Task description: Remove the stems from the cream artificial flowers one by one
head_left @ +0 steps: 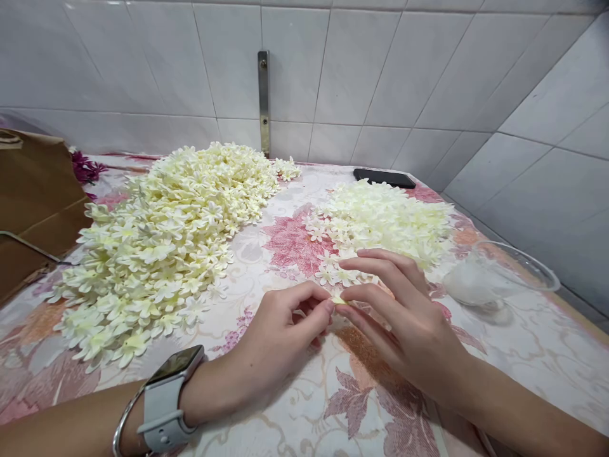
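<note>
Between the fingertips of both hands is a small pale-yellow artificial flower point(339, 299), mostly covered by the fingers. My left hand point(290, 324) pinches it from the left with thumb and forefinger, a watch and bangle on that wrist. From the right, my right hand point(404, 311) pinches it with thumb and forefinger, the other fingers stretched out. Just beyond the right fingers lies a loose pile of white flowers point(385, 216). To the left rises a larger heap of cream-yellow flowers point(181, 235).
A floral tablecloth point(266, 412) covers the table against a tiled wall. At the back lies a black phone point(384, 178). On the right is a clear plastic cup-like container point(480, 279) on its side. A brown cardboard box point(38, 197) and purple flowers point(86, 169) are at the left.
</note>
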The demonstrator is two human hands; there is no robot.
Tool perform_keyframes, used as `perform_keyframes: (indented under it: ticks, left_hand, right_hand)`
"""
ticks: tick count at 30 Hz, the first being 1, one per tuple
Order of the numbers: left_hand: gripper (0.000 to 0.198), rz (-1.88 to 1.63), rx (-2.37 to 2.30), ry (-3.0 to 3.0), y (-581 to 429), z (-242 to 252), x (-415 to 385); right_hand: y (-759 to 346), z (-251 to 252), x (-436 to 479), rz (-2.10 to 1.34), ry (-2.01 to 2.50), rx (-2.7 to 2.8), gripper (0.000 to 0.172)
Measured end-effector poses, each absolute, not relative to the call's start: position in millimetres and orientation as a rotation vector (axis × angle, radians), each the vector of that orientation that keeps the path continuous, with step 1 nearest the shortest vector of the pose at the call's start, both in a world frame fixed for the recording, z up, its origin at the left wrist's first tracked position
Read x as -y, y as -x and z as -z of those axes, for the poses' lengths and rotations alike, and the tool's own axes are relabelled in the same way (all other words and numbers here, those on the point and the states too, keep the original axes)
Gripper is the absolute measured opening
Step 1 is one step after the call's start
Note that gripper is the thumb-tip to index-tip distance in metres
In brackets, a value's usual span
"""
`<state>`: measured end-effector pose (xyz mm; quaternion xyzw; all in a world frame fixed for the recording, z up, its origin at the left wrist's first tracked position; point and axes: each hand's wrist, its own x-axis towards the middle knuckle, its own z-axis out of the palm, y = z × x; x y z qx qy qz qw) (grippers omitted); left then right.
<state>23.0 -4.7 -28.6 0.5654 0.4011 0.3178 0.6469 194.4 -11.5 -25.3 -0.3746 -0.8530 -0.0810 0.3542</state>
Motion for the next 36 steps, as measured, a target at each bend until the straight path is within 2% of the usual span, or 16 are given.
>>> perform_keyframes:
  ticks: [6,9,14,16,19,20,23,29,32,34,36]
  left_hand:
    - [0.018,-0.733,-0.873,-1.193,-25.9,27.2,0.0]
    - [0.014,-0.731,-0.892,-1.143,-26.4,26.0,-2.9]
    - [0.019,-0.744,-0.874,-1.11,-26.1,27.3,-5.3]
    - [0.018,-0.758,-0.877,-1.101,-26.1,28.5,-5.6]
    - [0.017,-0.79,-0.877,-1.087,-26.0,29.8,-5.2]
    - [0.017,-0.793,-0.868,-1.091,-25.9,29.9,-4.7]
    - [0.014,-0.779,-0.843,-1.092,-24.9,28.6,-1.9]
    - [0.011,-0.867,-0.975,-1.186,-22.9,25.3,2.5]
    - [0.009,-0.904,-1.039,-1.216,-22.3,26.7,0.1]
    - [0.008,-0.909,-1.059,-1.25,-22.2,27.4,-1.5]
    - [0.008,-0.91,-1.072,-1.28,-22.5,27.0,-2.2]
  right_hand:
    - [-197.7,25.3,8.3,-0.111,0.985,2.113,0.021]
    - [-197.7,25.8,9.2,-0.146,1.024,2.058,0.017]
    - [-197.5,27.1,11.3,-0.221,1.084,2.019,0.016]
    - [-197.9,27.8,11.2,-0.291,1.139,1.949,0.01]
    - [-197.9,28.0,9.4,-0.59,1.319,1.811,0.032]
    - [-197.6,27.7,8.6,-0.753,1.349,1.8,0.034]
    - [-196.0,26.3,7.0,-1.07,1.294,1.847,0.021]
    - [-196.1,23.2,8.8,-0.855,1.376,1.834,0.018]
    - [-194.7,24.7,10.8,-0.547,1.426,2.04,0.017]
    - [-192.3,26.4,13.1,-0.358,1.42,2.189,0.009]
    - [-190.0,26.7,16.3,-0.3,1.392,2.264,0.007]
